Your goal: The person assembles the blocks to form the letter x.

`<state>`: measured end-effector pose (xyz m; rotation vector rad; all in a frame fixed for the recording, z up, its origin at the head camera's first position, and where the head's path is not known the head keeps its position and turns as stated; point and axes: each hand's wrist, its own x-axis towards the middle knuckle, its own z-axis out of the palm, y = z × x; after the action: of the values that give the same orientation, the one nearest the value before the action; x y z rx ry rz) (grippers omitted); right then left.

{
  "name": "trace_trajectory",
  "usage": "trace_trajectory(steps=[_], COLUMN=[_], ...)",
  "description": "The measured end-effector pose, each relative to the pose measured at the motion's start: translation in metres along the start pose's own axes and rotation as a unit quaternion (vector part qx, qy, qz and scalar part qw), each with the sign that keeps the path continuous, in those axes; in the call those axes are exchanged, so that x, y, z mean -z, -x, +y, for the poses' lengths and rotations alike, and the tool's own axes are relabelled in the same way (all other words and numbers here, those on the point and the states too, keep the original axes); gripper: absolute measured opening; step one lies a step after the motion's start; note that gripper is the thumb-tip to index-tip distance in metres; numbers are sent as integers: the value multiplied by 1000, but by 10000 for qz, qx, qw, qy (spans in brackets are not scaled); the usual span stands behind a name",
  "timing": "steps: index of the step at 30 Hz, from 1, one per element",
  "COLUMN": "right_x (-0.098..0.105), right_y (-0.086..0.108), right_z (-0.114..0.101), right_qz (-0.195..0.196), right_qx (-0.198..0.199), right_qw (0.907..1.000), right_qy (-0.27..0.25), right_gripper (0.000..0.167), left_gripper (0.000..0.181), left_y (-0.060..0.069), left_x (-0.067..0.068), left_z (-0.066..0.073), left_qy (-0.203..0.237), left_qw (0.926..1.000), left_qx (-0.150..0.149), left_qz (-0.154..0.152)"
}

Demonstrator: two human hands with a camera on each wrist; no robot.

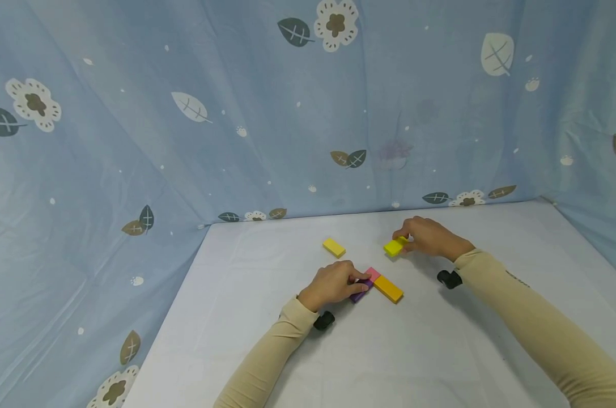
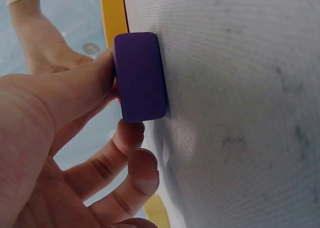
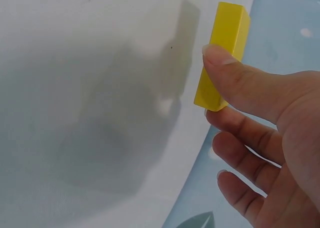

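In the head view, the left hand pinches a purple block lying on the white table. A pink block sits at the purple block's far end, partly under the fingers, and an orange block touches it on the right. The right hand holds a bright yellow block farther back. In the right wrist view, thumb and fingers grip that yellow block, its shadow falling apart from it on the table. The left wrist view shows the thumb against the purple block, its end facing the camera.
A pale yellow block lies on the table behind the left hand. The white tabletop ends at a blue patterned curtain at the back and left. Each wrist carries a small black device, the left one close to the table.
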<state>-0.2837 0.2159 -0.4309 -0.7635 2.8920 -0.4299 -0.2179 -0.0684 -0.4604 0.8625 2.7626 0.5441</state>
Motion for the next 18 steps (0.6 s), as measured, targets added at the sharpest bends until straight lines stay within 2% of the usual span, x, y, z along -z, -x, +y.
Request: trace_trajectory(steps=[18], right_x=[1], right_y=[1], right_z=[-7], right_qz=[-9], right_qx=[80], right_qw=[10000], right_qy=[48], right_gripper=[37], left_gripper=[34], left_y=[0], left_x=[2], left_z=[2], left_qy=[109], left_qw=[9998], left_qx=[116], left_qz=[-125])
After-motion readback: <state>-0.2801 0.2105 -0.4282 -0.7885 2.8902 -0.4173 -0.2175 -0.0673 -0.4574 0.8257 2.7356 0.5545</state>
